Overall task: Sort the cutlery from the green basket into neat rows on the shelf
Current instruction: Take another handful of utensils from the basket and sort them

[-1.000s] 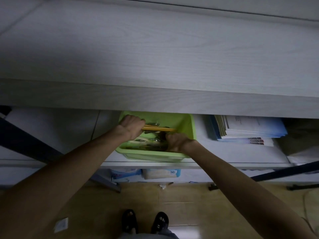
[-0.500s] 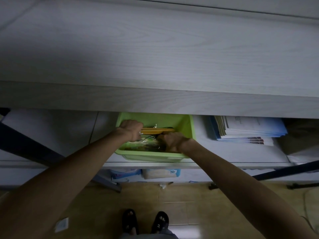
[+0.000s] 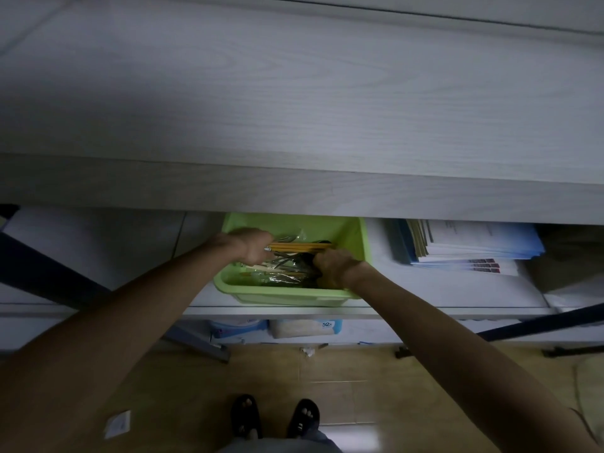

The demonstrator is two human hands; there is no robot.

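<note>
1. Under the upper board, on the shelf [image 3: 425, 299], the green basket [image 3: 287, 294] sits unmoved.
2. Left hand [image 3: 251, 245] stays clenched on yellow chopsticks [image 3: 299, 247], pointing toward 3 o'clock.
3. Right hand [image 3: 333, 264] has dug deeper at 4 o'clock; its grasp I cannot tell.
4. Sorting has barely begun.

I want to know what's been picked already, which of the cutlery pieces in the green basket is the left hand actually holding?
The yellow chopsticks: the left hand grips their end, holding them level above the dark jumble left in the green basket.
</note>
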